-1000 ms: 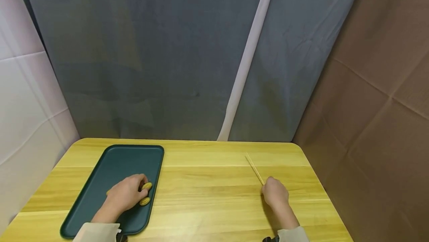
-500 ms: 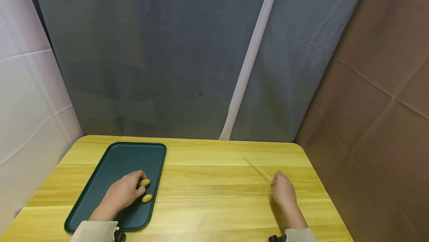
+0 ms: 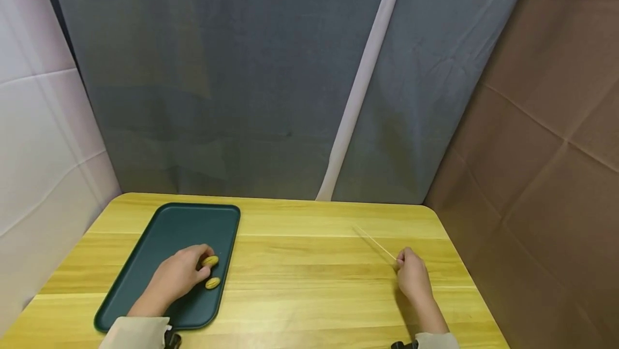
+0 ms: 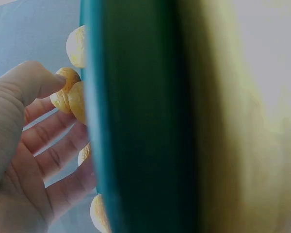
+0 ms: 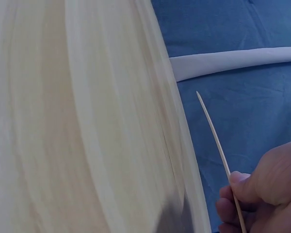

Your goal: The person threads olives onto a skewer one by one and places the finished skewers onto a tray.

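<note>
My left hand (image 3: 175, 277) is over the dark green tray (image 3: 169, 215), its thumb and a finger pinching a small yellow-brown, walnut-shaped piece (image 4: 63, 94). Closer to me in the tray lies a second such piece (image 3: 213, 283), apart from the fingers. The left wrist view shows several more pieces, partly hidden by the tray's rim (image 4: 99, 126). On the right, my right hand (image 3: 413, 275) holds a thin bamboo skewer (image 5: 216, 138) between thumb and curled fingers. The skewer's bare, pointed tip angles away to the far left, above the table.
A wooden table (image 3: 290, 279) carries the tray on its left side. Behind it hangs a grey cloth (image 3: 232, 96) with a pale strip (image 3: 360, 80). White cloth (image 3: 53, 139) stands on the left, brown cloth (image 3: 541, 150) on the right.
My right hand has shifted right, and the skewer now lies at a flatter angle. The left hand stays around the same piece with little movement. The head view has shifted slightly.
</note>
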Available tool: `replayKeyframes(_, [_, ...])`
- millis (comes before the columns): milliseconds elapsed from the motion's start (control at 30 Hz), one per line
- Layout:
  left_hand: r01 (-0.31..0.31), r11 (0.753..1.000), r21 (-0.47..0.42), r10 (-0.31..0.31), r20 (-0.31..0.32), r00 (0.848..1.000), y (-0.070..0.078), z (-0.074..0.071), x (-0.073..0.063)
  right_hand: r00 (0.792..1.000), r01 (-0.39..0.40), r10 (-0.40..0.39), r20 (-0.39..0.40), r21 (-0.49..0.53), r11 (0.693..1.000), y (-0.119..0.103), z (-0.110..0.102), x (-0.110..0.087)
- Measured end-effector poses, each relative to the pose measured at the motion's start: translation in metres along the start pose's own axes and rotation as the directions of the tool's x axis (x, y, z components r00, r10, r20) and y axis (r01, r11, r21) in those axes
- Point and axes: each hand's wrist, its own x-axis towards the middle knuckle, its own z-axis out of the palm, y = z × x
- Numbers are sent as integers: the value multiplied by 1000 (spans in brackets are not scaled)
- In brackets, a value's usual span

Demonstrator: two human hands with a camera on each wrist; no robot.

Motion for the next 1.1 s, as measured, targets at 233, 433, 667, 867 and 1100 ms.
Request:
replayKeyframes(233, [0, 999, -33, 0, 4, 1000, 1, 1, -1, 998, -36, 32, 53, 63, 997, 0, -1, -3])
replayKeyframes(433, [-25, 998, -53, 24, -18, 1000, -3, 3, -3, 997, -45, 40, 65, 81, 996, 1, 1, -7])
replayKeyframes(667, [-12, 998, -64, 10, -20, 1000, -4, 0, -3, 997, -50, 44, 64, 93, 994, 2, 3, -11])
replayKeyframes(867, [50, 997, -54, -50, 5, 999, -4, -1, -1, 997, -58, 53, 57, 91, 994, 3, 4, -13])
replayKeyframes(1100, [64, 998, 5, -64, 13, 998, -3, 1, 3, 998, -47, 44, 39, 82, 996, 3, 4, -15])
